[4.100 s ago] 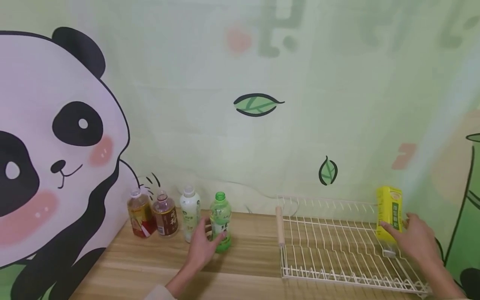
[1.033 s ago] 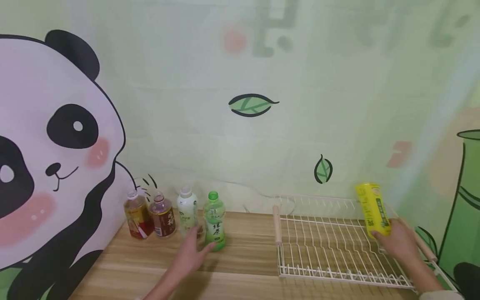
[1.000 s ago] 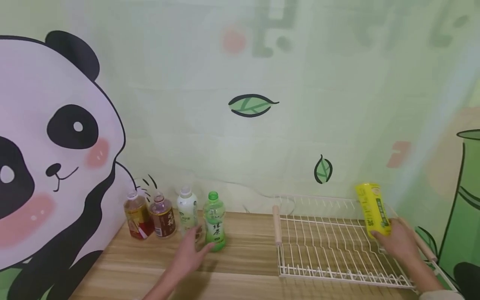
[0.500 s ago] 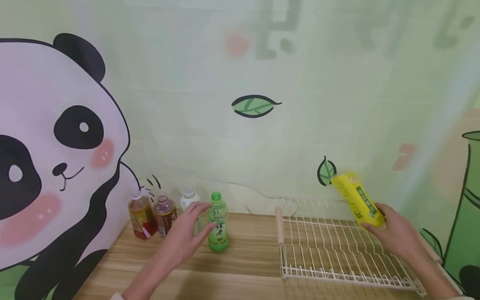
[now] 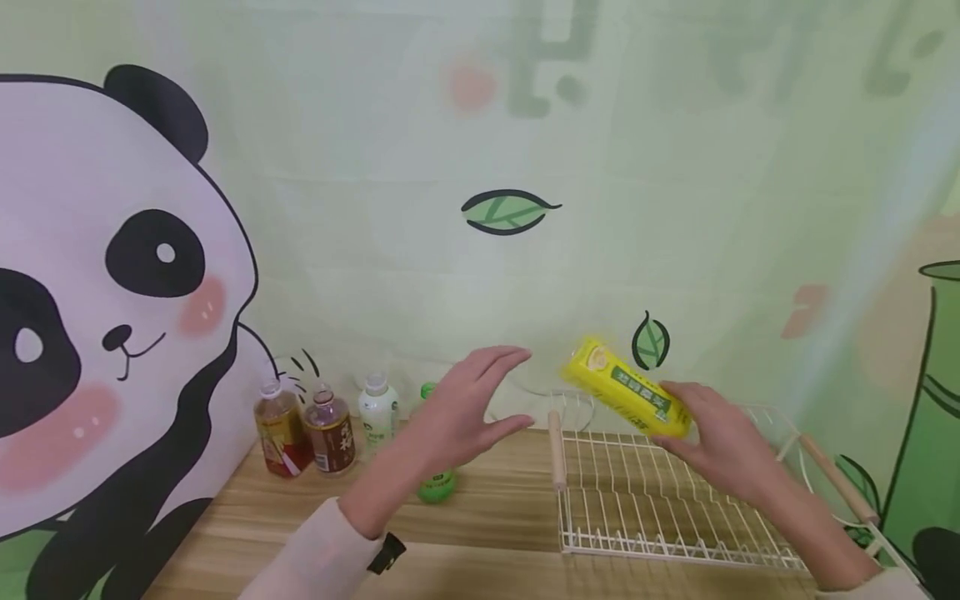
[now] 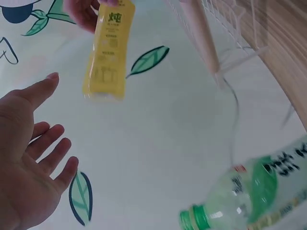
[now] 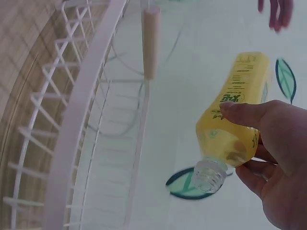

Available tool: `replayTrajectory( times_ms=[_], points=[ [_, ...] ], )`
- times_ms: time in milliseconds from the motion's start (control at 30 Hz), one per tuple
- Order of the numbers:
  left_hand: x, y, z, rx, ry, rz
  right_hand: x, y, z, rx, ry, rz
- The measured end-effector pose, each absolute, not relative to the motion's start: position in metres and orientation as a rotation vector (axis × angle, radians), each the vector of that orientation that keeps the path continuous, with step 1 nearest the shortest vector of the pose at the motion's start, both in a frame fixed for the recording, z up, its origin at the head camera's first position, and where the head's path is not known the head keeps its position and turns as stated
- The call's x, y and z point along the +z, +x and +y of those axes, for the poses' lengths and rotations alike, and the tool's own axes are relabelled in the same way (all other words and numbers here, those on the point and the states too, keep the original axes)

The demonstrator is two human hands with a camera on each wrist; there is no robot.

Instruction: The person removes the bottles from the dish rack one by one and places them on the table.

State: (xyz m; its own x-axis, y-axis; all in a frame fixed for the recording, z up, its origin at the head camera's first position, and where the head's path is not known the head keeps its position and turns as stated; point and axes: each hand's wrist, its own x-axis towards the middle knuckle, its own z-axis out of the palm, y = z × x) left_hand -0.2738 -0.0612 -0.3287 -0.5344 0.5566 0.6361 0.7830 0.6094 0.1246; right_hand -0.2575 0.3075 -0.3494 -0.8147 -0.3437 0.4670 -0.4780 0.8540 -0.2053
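Observation:
My right hand point(image 5: 720, 437) grips a yellow-labelled plastic bottle point(image 5: 626, 387), thumb on one side and fingers on the other. The bottle is tilted above the wire rack, base towards the left hand. In the right wrist view its clear neck point(image 7: 209, 176) shows beside the palm. My left hand point(image 5: 461, 408) is raised with fingers and thumb spread, a short gap from the bottle's base, holding nothing. Behind the left hand and forearm stands a green tea bottle point(image 5: 437, 487), mostly hidden in the head view; its green neck point(image 6: 195, 218) shows in the left wrist view.
A white wire rack point(image 5: 637, 546) with wooden handles point(image 5: 557, 450) stands on the wooden table point(image 5: 480, 517). At the left are a red-drink bottle point(image 5: 281, 429), a brown-labelled bottle point(image 5: 330, 433) and a white bottle point(image 5: 377, 408). A printed cloth backdrop point(image 5: 360, 250) rises close behind.
The right hand has lifted the yellow bottle from the rack's right end, moving it left and tipping it over. The left hand has left the green bottle and moved up and right.

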Motion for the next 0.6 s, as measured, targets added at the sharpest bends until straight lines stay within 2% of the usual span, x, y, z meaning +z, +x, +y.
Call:
replayTrajectory(
  times_ms=[300, 600],
  points=[
    [-0.322, -0.274, -0.013, -0.379, -1.170, -2.387, -0.353, -0.249, 0.274, 0.343, 0.710, -2.612],
    [-0.336, -0.276, -0.002, -0.227, -1.177, -2.513, -0.351, -0.240, 0.254, 0.249, 0.812, -2.617]
  ],
)
